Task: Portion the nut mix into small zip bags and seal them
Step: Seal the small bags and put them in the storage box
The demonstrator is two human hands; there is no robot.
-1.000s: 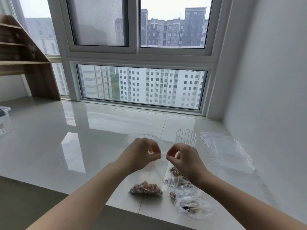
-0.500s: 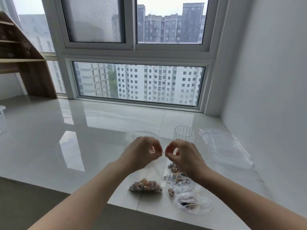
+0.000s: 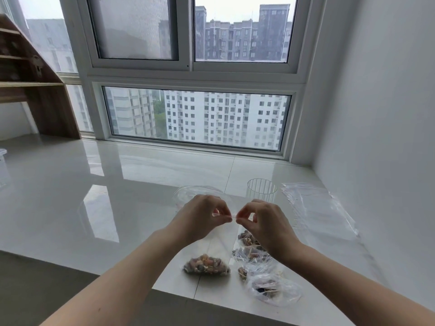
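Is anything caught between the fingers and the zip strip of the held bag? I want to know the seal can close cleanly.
Nothing visible: the left hand and right hand pinch the zip bag directly at its top edge; its nuts sit far below.

The right hand [image 3: 266, 228] hides part of the nut bags [image 3: 249, 252] behind it; left of them, a white container [image 3: 2, 152] is cut off.

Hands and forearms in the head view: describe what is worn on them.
Nothing is worn. The left hand and right hand are bare, with no gloves, rings, watch or bracelets visible. Both forearms are bare too; no sleeve shows within the frame.
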